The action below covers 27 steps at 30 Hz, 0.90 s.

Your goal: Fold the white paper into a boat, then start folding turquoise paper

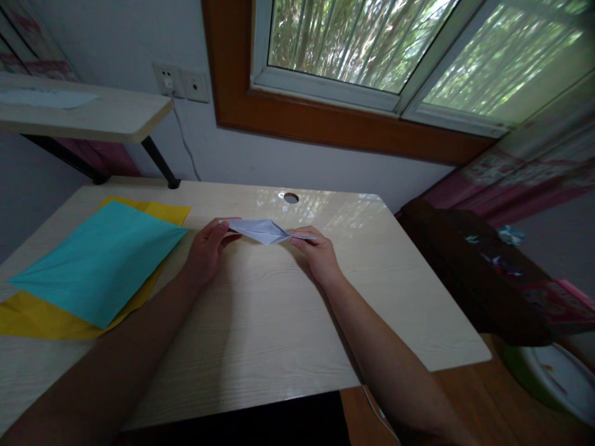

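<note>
A folded white paper (264, 231), long and narrow with a wider diamond-shaped middle, is stretched between my two hands above the desk (279, 328). My left hand (211, 244) pinches its left end between thumb and fingers. At the opposite tip, my right hand (318, 251) closes on the thin pointed end. Creases run across the paper's middle. The undersides of the fingers are partly hidden.
Turquoise paper (105, 260) lies over yellow paper (28, 316) at the desk's left. Behind it stands a raised shelf (134, 118) on black legs. A round cable hole (291, 198) is near the back edge. Dark furniture (465, 266) stands to the right.
</note>
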### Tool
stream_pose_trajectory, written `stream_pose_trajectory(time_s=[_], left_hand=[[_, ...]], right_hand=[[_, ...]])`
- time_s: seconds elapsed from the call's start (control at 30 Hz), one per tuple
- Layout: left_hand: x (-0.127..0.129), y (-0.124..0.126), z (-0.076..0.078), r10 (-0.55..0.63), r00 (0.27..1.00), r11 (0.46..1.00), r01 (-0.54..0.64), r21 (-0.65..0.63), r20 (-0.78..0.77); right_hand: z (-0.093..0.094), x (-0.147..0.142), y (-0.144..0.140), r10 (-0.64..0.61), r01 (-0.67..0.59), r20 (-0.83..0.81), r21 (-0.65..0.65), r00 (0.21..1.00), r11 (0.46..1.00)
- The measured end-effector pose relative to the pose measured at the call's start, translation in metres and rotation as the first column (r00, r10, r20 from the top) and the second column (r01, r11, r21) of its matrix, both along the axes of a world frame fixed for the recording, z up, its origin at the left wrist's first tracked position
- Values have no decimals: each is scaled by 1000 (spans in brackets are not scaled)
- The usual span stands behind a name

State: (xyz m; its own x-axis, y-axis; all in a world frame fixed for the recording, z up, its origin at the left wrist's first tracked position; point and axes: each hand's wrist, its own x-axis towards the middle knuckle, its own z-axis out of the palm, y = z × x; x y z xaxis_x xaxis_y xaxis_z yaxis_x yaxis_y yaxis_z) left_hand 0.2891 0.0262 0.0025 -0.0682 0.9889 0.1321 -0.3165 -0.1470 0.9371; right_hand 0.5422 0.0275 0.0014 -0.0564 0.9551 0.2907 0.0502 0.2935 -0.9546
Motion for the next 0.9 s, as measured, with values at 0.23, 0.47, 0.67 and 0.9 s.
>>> stream_pose_trajectory(time_s=[0.23,0.47,0.67,0.9], left_hand=[[0,1,0,24,997,999,-22,27,-78],[-2,3,-9,-1,987,996,16,88,-160],[-2,2,-10,12,971,993,16,117,-239],[0,0,-9,85,911,995,-54,89,-403]], right_hand=[[-7,-1,5,30,-32,30,54,999,998],[-8,-2,5,44,-46,57,34,997,998],[-10,-3,4,94,-97,92,27,991,995],[-6,-3,2,76,-90,186,70,980,993]])
